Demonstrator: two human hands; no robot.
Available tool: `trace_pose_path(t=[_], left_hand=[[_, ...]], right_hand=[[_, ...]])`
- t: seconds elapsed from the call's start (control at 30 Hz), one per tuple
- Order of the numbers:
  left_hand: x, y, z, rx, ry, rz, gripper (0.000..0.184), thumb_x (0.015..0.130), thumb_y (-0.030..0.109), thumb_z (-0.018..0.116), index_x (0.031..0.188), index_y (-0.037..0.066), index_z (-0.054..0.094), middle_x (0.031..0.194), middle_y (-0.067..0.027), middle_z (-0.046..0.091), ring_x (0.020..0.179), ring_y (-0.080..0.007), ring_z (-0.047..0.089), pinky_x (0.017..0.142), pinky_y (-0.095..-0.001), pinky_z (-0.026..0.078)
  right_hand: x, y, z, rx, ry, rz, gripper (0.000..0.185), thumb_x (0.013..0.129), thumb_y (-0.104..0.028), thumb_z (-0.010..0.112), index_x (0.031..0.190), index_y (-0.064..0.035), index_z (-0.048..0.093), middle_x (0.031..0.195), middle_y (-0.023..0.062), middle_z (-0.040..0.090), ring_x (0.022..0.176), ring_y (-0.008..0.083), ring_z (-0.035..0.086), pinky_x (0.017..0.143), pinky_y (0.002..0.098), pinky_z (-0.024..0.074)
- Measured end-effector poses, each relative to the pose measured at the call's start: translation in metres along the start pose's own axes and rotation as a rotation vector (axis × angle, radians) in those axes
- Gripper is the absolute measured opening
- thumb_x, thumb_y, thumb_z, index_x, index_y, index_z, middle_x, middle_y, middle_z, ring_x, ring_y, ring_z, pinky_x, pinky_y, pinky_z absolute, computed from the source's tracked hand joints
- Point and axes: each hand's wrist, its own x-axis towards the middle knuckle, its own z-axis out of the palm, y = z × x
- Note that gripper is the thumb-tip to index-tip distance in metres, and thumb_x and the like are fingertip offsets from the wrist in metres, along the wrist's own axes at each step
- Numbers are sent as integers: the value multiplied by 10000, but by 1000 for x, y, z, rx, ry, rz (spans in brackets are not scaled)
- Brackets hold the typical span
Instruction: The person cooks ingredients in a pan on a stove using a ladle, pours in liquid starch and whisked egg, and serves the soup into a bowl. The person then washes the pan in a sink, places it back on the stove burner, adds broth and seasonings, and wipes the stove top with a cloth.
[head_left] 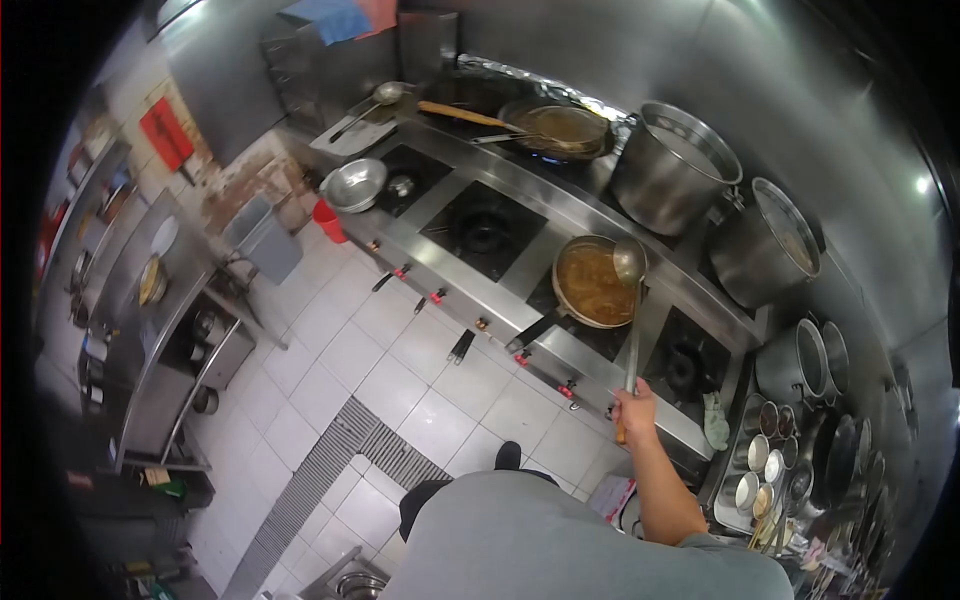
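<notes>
My right hand point(634, 408) is closed around the long handle of a metal ladle point(634, 325), near its wooden end. The ladle's bowl is at the right rim of a frying pan point(558, 290); whether it touches the rim I cannot tell. Brown liquid point(595, 285) fills much of the pan, which sits on a stove burner with its black handle pointing toward the front left. A green-white cloth point(715, 421) lies on the stove's front edge, to the right of my hand. My left hand is out of view.
Two tall stockpots point(665, 190) stand behind the pan. Farther left are a wok point(565, 133) at the back and metal bowls point(355, 185) on the stove. Seasoning cups point(758, 453) sit at right. A grey bin point(264, 240) and floor drain grate point(345, 440) lie left.
</notes>
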Motion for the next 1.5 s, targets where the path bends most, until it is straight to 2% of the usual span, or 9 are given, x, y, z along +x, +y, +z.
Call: trace_pose_path(t=[0.2,0.27,0.33,0.73,0.83,1.07,1.17,1.3,1.5], left_hand=[[-52,10,146,-253,-490,-253,285,969,272,642,1073,7,662,961,-83,675,842,-221,626,757,-356,522],[-43,-17,225,-84,-743,-367,180,948,179,602,1040,31,644,963,-53,631,781,-169,586,678,-295,497],[-149,32,283,17,-914,-176,170,945,161,600,1041,25,637,944,-46,601,787,-128,580,681,-259,491],[-535,104,530,143,-1997,-369,170,965,144,604,1067,10,625,1002,-86,701,885,-177,687,808,-335,569],[-609,102,569,169,-2215,-292,118,969,123,598,979,7,620,916,-82,683,829,-159,682,739,-315,590],[-752,157,585,242,-2493,-146,84,962,120,633,918,52,612,856,-46,667,736,-128,654,718,-300,587],[-795,169,584,145,-2557,7,118,956,79,635,900,-12,586,842,-94,667,713,-170,693,653,-278,599],[-835,185,577,105,-2627,222,132,962,79,637,902,-19,574,859,-104,673,725,-177,711,657,-284,609],[-868,207,560,17,-2734,245,143,969,67,626,873,-23,568,844,-107,676,700,-157,704,646,-272,598]], right_hand=[[-10,-20,-23,38,-156,-5,238,894,-35,628,1119,-45,550,664,25,543,432,118,491,390,281,394],[-17,-26,-30,41,-155,0,268,896,-30,619,1156,-21,554,675,30,553,443,124,515,407,274,414],[-25,-18,-29,51,-111,45,315,888,-21,624,1195,3,560,681,36,556,454,131,536,418,270,428],[-74,-56,-9,219,25,63,364,851,-1,641,1207,56,590,689,49,575,508,121,538,469,273,412],[-80,-69,4,231,63,87,378,856,9,636,1229,54,590,695,44,577,509,118,533,472,268,408],[-90,-97,38,374,181,133,385,868,8,651,1249,35,595,735,27,587,516,111,531,474,257,405],[-90,-105,48,421,223,131,390,864,38,615,1250,72,574,711,46,570,513,133,534,487,258,421],[-91,-102,53,442,244,128,392,862,30,620,1249,70,574,713,47,575,513,133,538,483,257,420],[-92,-99,57,497,258,146,397,861,5,627,1250,58,574,736,54,594,519,127,542,481,249,413]])
